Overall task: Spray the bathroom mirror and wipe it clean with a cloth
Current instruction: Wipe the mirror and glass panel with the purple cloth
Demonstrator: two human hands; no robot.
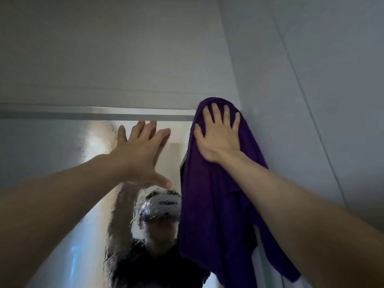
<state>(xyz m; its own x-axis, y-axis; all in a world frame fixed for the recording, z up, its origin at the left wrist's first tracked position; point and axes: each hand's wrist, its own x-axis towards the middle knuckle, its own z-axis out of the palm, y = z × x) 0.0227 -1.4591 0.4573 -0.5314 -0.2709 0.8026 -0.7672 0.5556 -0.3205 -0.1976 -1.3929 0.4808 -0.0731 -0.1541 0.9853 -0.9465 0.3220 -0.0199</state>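
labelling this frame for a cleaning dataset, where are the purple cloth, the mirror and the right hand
purple cloth (216,204), head view, on its hanging lower fold
mirror (93,142), head view, on the wet glass near its top edge
right hand (220,140), head view, on the back of the hand

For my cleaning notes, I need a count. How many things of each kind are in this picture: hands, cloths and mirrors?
Hands: 2, the left hand and the right hand
Cloths: 1, the purple cloth
Mirrors: 1, the mirror
Total: 4
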